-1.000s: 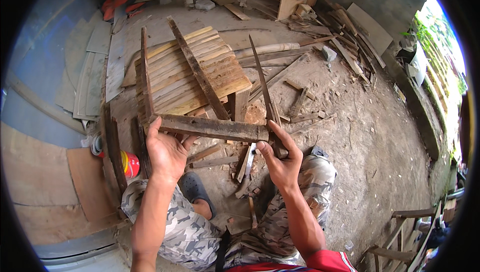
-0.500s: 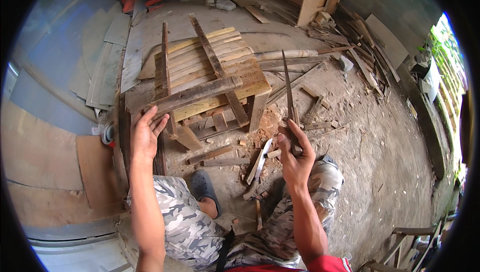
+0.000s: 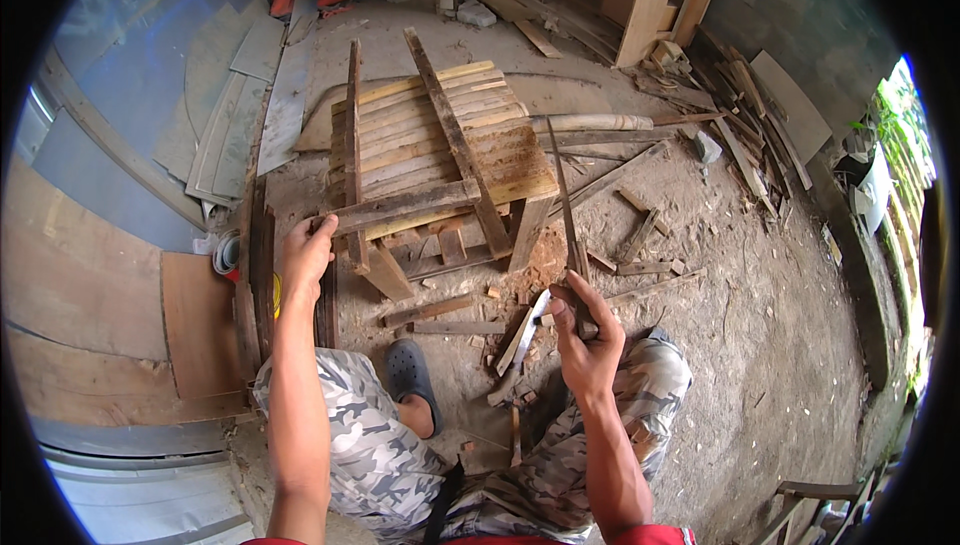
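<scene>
My left hand (image 3: 308, 253) pinches the near left end of a dark, weathered wooden strip (image 3: 415, 207), which lies across the front of a low slatted wooden bench (image 3: 400, 137). Two more long strips, one at the left (image 3: 353, 130) and one at the right (image 3: 448, 130), lie lengthwise over the slats. My right hand (image 3: 590, 340) is closed round the handle of a narrow handsaw (image 3: 564, 195). Its blade points up and away, apart from the wood, just right of the bench. A knife (image 3: 533, 330) with a pale blade lies on the floor left of that hand.
Offcuts (image 3: 455, 327) and sawdust (image 3: 545, 255) litter the floor between bench and knees. A scrap wood pile (image 3: 745, 135) lies along the right wall. Boards (image 3: 225, 135) lean at the left, near a round container (image 3: 228, 255). A wooden frame (image 3: 650, 5) stands at the back.
My left fingers have closed from a loose, spread pose onto the strip's end. The saw in my right hand has lowered and its tip has come left, nearer the bench. The whole view has shifted slightly.
</scene>
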`<state>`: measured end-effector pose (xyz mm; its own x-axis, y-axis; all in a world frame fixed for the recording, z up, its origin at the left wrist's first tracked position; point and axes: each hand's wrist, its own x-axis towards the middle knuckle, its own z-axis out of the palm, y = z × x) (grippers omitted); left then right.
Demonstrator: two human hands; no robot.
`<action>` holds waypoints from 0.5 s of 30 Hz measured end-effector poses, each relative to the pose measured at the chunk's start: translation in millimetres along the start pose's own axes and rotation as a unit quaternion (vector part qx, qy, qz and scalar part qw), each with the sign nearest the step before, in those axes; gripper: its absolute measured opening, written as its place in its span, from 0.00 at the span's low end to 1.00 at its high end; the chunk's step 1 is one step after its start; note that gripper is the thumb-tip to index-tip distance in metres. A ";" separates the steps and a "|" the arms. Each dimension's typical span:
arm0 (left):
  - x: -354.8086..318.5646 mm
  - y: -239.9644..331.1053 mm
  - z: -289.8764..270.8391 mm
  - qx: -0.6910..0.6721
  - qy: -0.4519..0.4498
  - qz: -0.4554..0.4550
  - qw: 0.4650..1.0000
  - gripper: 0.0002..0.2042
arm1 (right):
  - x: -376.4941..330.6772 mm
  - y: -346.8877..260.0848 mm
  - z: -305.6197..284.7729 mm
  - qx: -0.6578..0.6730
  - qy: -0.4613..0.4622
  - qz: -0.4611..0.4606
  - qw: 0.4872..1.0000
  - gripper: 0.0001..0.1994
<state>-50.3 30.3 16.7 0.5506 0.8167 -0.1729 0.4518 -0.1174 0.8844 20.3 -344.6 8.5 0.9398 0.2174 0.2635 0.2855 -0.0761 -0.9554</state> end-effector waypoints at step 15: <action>-2.5 78.6 98.2 0.464 -0.193 0.322 0.802 0.32 | -8.6 2.7 -3.8 -0.011 -0.036 -0.070 0.997 0.21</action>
<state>52.9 -36.5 44.1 0.9752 0.2023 -0.0895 0.2151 -0.9616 0.1706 13.7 -350.3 4.2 0.8749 0.2965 0.3830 0.4176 -0.0612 -0.9066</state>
